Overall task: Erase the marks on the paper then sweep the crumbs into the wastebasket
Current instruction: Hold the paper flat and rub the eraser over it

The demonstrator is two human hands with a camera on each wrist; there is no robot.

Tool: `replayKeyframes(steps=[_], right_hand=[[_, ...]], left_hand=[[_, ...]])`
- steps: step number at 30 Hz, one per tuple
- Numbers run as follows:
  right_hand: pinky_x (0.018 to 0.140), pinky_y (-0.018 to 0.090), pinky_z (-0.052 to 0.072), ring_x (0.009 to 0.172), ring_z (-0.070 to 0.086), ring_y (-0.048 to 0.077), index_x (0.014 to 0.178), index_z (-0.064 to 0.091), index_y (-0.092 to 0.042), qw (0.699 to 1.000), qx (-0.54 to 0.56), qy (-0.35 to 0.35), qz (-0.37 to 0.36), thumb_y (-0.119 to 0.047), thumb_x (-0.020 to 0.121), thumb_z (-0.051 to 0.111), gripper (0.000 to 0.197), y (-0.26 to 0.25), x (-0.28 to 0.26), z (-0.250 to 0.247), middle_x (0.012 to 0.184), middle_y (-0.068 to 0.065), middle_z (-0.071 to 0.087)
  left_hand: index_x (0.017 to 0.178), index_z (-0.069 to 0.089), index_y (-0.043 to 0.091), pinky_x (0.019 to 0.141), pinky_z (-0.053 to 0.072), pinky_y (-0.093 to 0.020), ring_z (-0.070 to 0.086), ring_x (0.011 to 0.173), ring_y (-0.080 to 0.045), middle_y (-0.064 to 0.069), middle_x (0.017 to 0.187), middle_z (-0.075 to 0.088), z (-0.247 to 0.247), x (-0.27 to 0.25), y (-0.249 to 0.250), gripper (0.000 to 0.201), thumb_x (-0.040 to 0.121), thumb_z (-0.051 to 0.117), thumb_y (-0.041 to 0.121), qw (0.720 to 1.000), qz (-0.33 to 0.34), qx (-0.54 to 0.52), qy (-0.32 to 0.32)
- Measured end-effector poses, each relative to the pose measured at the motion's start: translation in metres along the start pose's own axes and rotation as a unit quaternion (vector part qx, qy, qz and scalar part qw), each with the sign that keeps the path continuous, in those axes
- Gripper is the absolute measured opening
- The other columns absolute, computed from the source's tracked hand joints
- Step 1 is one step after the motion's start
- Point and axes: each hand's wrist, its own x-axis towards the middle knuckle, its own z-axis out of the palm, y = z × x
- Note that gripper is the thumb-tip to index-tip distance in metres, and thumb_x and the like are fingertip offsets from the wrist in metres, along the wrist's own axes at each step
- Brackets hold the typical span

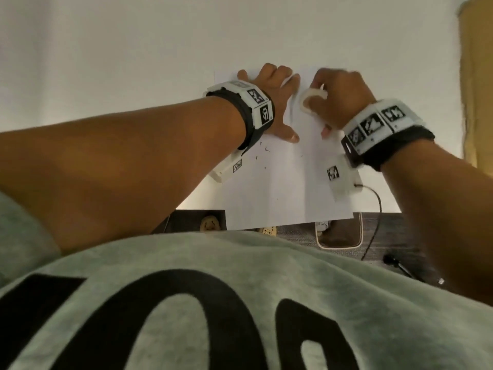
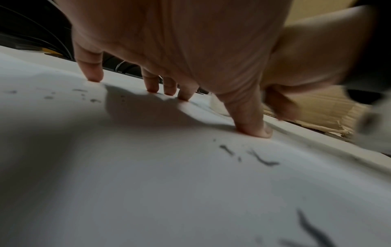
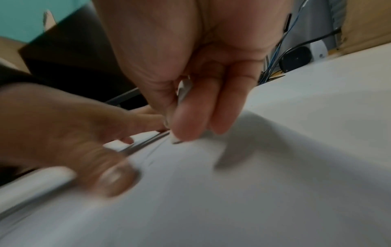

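A white sheet of paper [image 1: 280, 188] lies on the white table, its near edge sticking out past the table edge. My left hand [image 1: 269, 97] presses down on the sheet's upper left with straight, spread fingers; the left wrist view shows the fingertips [image 2: 253, 132] on the paper [image 2: 169, 183]. My right hand [image 1: 333, 100] pinches a white eraser [image 1: 314, 98] just to the right of it, blurred by motion. The eraser [image 3: 183, 90] sits between thumb and fingers, its tip on the paper [image 3: 232, 200]. Dark crumbs [image 1: 262, 156] [image 2: 262, 160] lie scattered below my left hand.
A white-rimmed wastebasket [image 1: 317, 236] stands on the floor under the table's near edge, right of centre. A thin black cable [image 1: 376, 198] runs off the table on the right. Brown cardboard [image 1: 477, 76] borders the table's right side.
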Motion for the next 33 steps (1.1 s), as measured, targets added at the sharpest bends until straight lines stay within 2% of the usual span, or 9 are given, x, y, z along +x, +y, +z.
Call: replayKeyframes(steps=[2, 7, 11, 15, 18, 22, 25, 29, 33], right_hand=[[0.040, 0.029, 0.052, 0.038, 0.063, 0.017, 0.093, 0.059, -0.016, 1.000, 0.012, 0.024, 0.007, -0.022, 0.089, 0.057, 0.008, -0.001, 0.006, -0.005, 0.077, 0.010, 0.067], [0.040, 0.034, 0.054, 0.042, 0.065, 0.025, 0.095, 0.058, -0.015, 0.999, 0.030, -0.043, 0.007, -0.021, 0.089, 0.057, 0.008, 0.003, -0.019, 0.007, 0.076, 0.009, 0.066], [0.045, 0.039, 0.057, 0.048, 0.067, 0.031, 0.095, 0.059, -0.014, 0.999, 0.032, 0.017, 0.027, -0.019, 0.088, 0.057, 0.009, -0.004, 0.002, -0.004, 0.087, 0.012, 0.066], [0.046, 0.035, 0.056, 0.042, 0.065, 0.026, 0.095, 0.057, -0.015, 0.999, 0.005, -0.019, 0.031, -0.020, 0.089, 0.058, 0.008, 0.005, -0.013, 0.004, 0.079, 0.010, 0.065], [0.045, 0.031, 0.053, 0.044, 0.066, 0.026, 0.097, 0.058, -0.016, 1.000, -0.016, 0.002, 0.021, -0.021, 0.089, 0.059, 0.009, 0.004, 0.002, -0.004, 0.089, 0.011, 0.066], [0.046, 0.031, 0.054, 0.044, 0.066, 0.025, 0.097, 0.059, -0.016, 0.999, -0.035, -0.007, 0.000, -0.022, 0.089, 0.059, 0.010, 0.002, 0.019, -0.015, 0.094, 0.011, 0.066], [0.050, 0.034, 0.056, 0.044, 0.065, 0.023, 0.097, 0.059, -0.017, 0.999, -0.051, -0.011, -0.015, -0.023, 0.089, 0.059, 0.010, 0.001, 0.022, -0.013, 0.095, 0.010, 0.066], [0.057, 0.038, 0.059, 0.049, 0.067, 0.026, 0.097, 0.058, -0.019, 0.999, -0.046, -0.010, -0.013, -0.024, 0.089, 0.058, 0.010, -0.001, 0.020, -0.013, 0.090, 0.009, 0.067], [0.053, 0.034, 0.057, 0.050, 0.068, 0.027, 0.099, 0.057, -0.017, 0.999, -0.032, -0.006, -0.006, -0.023, 0.090, 0.056, 0.010, -0.006, 0.007, -0.007, 0.086, 0.008, 0.066]], left_hand=[[0.150, 0.005, 0.026, 0.102, 0.024, -0.058, 0.009, 0.141, -0.022, 0.003, 0.155, 0.008, 0.000, 0.000, 0.002, 0.116, 0.061, 0.056, 0.081, 1.000, -0.001, 0.002, 0.001], [0.150, 0.003, 0.025, 0.103, 0.022, -0.060, 0.007, 0.142, -0.021, 0.005, 0.156, 0.006, -0.003, -0.001, 0.001, 0.118, 0.061, 0.055, 0.082, 1.000, -0.008, 0.003, -0.003], [0.150, 0.004, 0.024, 0.102, 0.024, -0.060, 0.010, 0.140, -0.022, 0.004, 0.155, 0.009, -0.004, -0.001, 0.002, 0.118, 0.060, 0.053, 0.084, 1.000, -0.012, -0.001, 0.000], [0.150, 0.006, 0.022, 0.100, 0.027, -0.058, 0.014, 0.138, -0.023, 0.004, 0.153, 0.012, -0.004, -0.007, 0.005, 0.117, 0.061, 0.051, 0.084, 0.999, -0.039, -0.005, 0.000], [0.149, 0.008, 0.017, 0.098, 0.031, -0.054, 0.016, 0.136, -0.026, 0.000, 0.150, 0.017, -0.005, -0.017, 0.001, 0.108, 0.071, 0.049, 0.078, 0.999, -0.053, -0.001, -0.011], [0.146, 0.022, 0.017, 0.102, 0.027, -0.053, 0.023, 0.135, -0.028, -0.002, 0.148, 0.022, -0.008, -0.036, -0.009, 0.086, 0.082, 0.044, 0.069, 0.995, -0.055, 0.065, -0.050], [0.137, 0.039, 0.015, 0.101, 0.028, -0.052, 0.029, 0.131, -0.030, -0.007, 0.142, 0.031, -0.022, -0.033, -0.003, 0.078, 0.081, 0.047, 0.069, 0.996, -0.049, 0.071, -0.025], [0.148, 0.015, 0.019, 0.107, 0.022, -0.054, 0.014, 0.140, -0.025, -0.004, 0.154, 0.014, -0.023, -0.008, -0.007, 0.104, 0.070, 0.062, 0.070, 0.998, 0.020, 0.047, -0.020], [0.150, -0.003, 0.028, 0.111, 0.012, -0.057, 0.000, 0.144, -0.021, 0.006, 0.158, -0.004, -0.010, 0.000, -0.018, 0.116, 0.065, 0.058, 0.078, 0.999, 0.016, 0.024, -0.043]])
